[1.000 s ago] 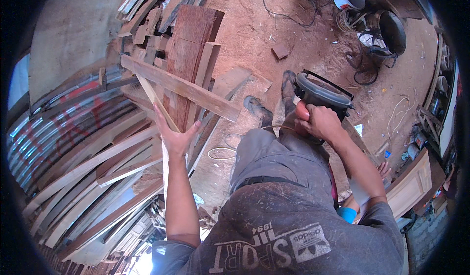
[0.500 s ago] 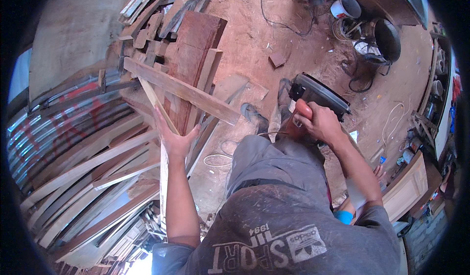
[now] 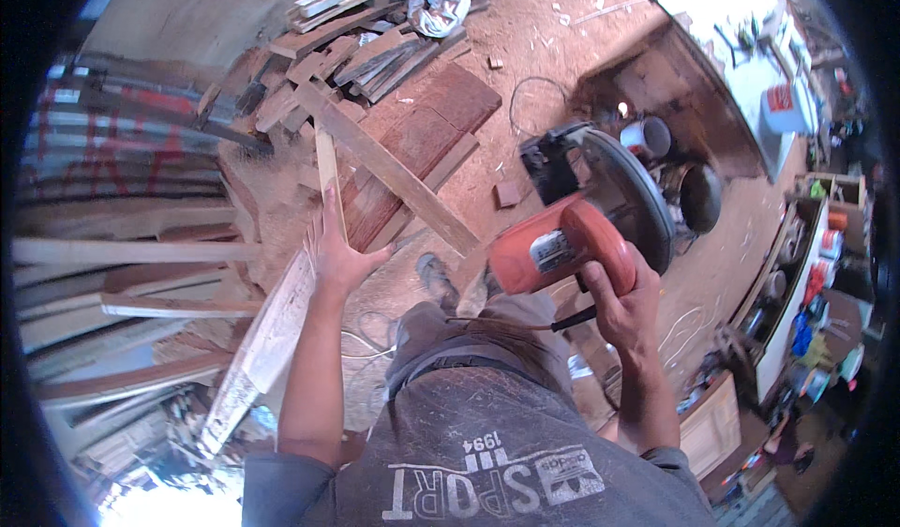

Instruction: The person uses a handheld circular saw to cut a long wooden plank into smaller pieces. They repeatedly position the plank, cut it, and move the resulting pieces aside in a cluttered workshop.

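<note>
Sawdust covers the reddish-brown floor (image 3: 525,53), with a heap of rough wood scraps (image 3: 328,35) at eleven o'clock and long stacked planks (image 3: 141,252) at nine. From where I stand, the person's right hand (image 3: 630,307), at three o'clock, is curled firmly around the rear handle of an orange-and-black handheld power saw (image 3: 539,246), raised off the floor, its dark rounded guard toward two. At nine, the left hand (image 3: 339,257) is spread, thumb well away from the fingers, touching a narrow pale wooden strip (image 3: 327,166); I cannot tell whether it grips. That strip meets a flat brown wooden bar (image 3: 394,175), slanting across a thick reddish-brown board (image 3: 441,114) toward eleven.
</note>
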Demonstrator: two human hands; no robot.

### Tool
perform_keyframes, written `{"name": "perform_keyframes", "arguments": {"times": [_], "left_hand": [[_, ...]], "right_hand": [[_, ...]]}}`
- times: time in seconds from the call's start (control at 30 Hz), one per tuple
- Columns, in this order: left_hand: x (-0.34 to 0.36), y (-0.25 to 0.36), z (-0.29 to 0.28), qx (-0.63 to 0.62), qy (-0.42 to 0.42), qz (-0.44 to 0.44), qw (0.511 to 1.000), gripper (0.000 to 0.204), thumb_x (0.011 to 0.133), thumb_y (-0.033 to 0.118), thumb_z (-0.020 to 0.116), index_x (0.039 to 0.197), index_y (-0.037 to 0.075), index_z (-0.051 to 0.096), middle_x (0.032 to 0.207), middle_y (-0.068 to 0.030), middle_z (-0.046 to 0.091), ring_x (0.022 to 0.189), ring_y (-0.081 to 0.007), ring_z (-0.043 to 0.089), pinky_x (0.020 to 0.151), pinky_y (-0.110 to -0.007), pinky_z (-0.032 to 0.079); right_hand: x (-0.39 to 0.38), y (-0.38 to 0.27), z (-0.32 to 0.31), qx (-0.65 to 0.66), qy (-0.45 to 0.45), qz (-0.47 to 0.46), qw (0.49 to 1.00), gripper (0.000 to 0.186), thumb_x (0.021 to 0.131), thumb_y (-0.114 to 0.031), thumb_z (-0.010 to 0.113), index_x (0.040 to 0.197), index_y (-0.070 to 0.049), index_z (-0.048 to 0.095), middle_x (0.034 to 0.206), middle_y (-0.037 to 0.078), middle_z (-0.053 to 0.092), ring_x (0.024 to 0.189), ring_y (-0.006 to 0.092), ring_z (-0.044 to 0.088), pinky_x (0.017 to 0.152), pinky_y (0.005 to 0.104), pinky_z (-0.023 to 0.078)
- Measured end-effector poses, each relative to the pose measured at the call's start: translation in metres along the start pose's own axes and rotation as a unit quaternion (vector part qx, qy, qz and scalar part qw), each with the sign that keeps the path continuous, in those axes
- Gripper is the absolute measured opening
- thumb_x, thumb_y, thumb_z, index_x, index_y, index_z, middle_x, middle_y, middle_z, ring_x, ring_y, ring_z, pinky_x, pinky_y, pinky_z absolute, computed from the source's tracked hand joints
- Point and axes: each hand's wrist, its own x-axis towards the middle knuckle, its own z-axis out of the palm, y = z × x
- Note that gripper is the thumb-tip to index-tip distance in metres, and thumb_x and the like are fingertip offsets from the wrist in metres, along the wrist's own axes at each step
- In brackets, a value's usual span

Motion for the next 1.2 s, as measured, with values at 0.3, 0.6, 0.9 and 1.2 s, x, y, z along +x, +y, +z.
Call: {"name": "perform_keyframes", "arguments": {"times": [0.3,0.6,0.9,1.2], "left_hand": [[0.002,0.013,-0.014,0.03,-0.028,-0.043,0.998,0.148,0.056,0.054,0.1,0.175,0.022,0.017,0.159,-0.0206,0.047,0.147,-0.0437,0.044,0.124,-0.058,0.033],[-0.002,0.012,-0.021,0.028,-0.044,-0.049,0.997,0.147,0.056,0.058,0.097,0.175,0.022,0.019,0.156,-0.0201,0.049,0.149,-0.0394,0.044,0.127,-0.058,0.031],[-0.001,0.01,-0.021,0.03,-0.045,-0.045,0.998,0.146,0.057,0.059,0.097,0.175,0.022,0.02,0.158,-0.02,0.047,0.149,-0.0397,0.043,0.126,-0.059,0.031],[0.0,0.014,-0.026,0.031,-0.053,-0.05,0.997,0.145,0.059,0.061,0.097,0.175,0.023,0.019,0.155,-0.0202,0.048,0.149,-0.0401,0.043,0.126,-0.059,0.031]], "right_hand": [[0.023,-0.059,0.058,-0.085,-0.063,-0.111,0.988,0.04,0.093,-0.027,0.088,0.116,0.004,0.075,0.09,0.016,0.079,0.082,0.0169,0.075,0.075,0.0338,0.059],[0.027,-0.059,0.087,-0.113,-0.107,-0.073,0.985,0.038,0.097,-0.027,0.084,0.117,0.004,0.075,0.094,0.015,0.079,0.087,0.0168,0.074,0.08,0.0344,0.058],[0.035,-0.074,0.093,-0.122,-0.152,-0.019,0.981,0.037,0.099,-0.027,0.083,0.117,0.003,0.073,0.095,0.011,0.077,0.088,0.016,0.07,0.081,0.034,0.056],[0.041,-0.079,0.098,-0.125,-0.156,-0.034,0.979,0.037,0.098,-0.027,0.082,0.115,0.004,0.072,0.095,0.015,0.077,0.088,0.0175,0.071,0.081,0.0357,0.056]]}}
